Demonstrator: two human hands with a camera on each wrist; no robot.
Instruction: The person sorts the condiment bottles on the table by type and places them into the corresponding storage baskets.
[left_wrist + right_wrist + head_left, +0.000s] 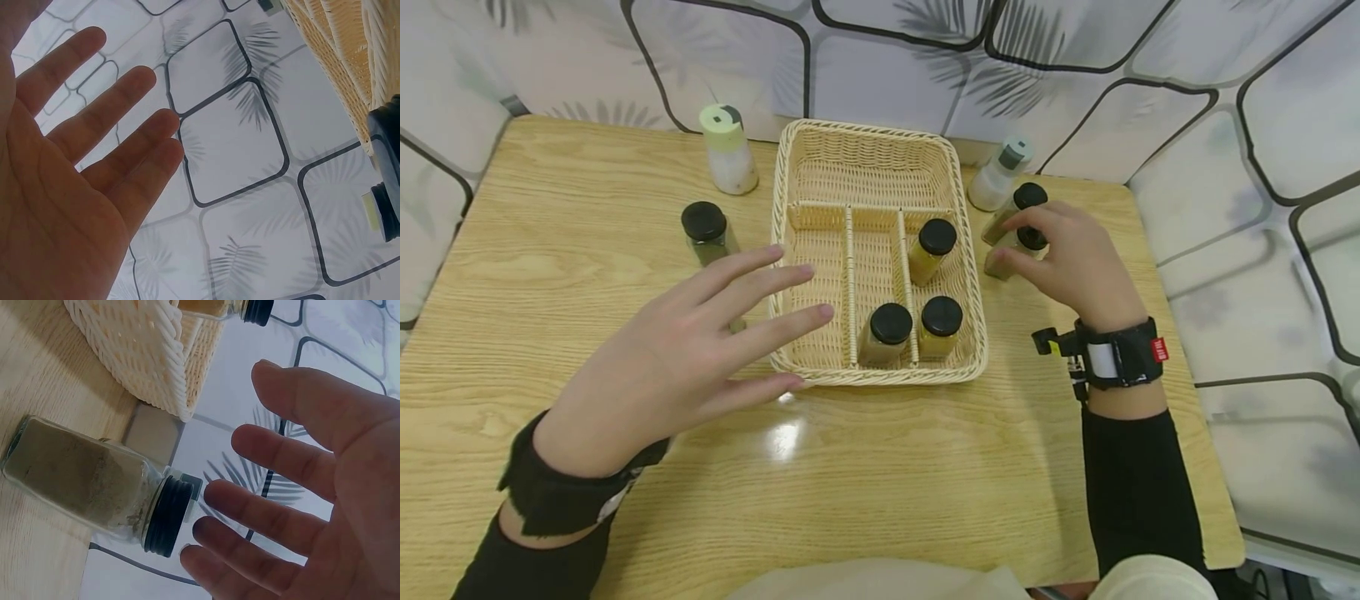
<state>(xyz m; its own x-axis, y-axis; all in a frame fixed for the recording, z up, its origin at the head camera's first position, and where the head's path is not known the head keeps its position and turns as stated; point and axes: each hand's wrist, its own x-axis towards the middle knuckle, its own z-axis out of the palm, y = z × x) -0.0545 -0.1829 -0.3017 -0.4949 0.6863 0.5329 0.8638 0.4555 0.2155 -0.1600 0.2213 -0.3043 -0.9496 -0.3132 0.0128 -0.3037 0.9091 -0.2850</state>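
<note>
Backdrop: leaf-printed covering (887, 92) with dark curved outlines rises behind a wood-grain table (850, 483).
Near jar: a black-capped jar (81, 478) stands upright on the table, near the outer right wall of the wicker basket (868, 127); its long axis is vertical, cap uppermost.
Right hand: the nearer hand (1071, 258); its fingers are parted and grip nothing, thumb and forefinger framing the cap from above; the wrist view shows no plain contact.
Jar from grip: below the fingertips and toward the basket side.
Left hand: the other hand (692, 346) spreads over the basket's left edge, fingers extended, holding nothing.
Crowding: a second jar (1017, 210) stands just behind the first, whether touching I cannot tell; a white shaker (996, 179) stands beyond.
Basket: two yellow jars (929, 254) occupy the right compartment, a paler jar (884, 336) the middle one.
Room: wood shows between jar and basket, with a wider stretch toward the person; the raised rim is the edge to clear.
</note>
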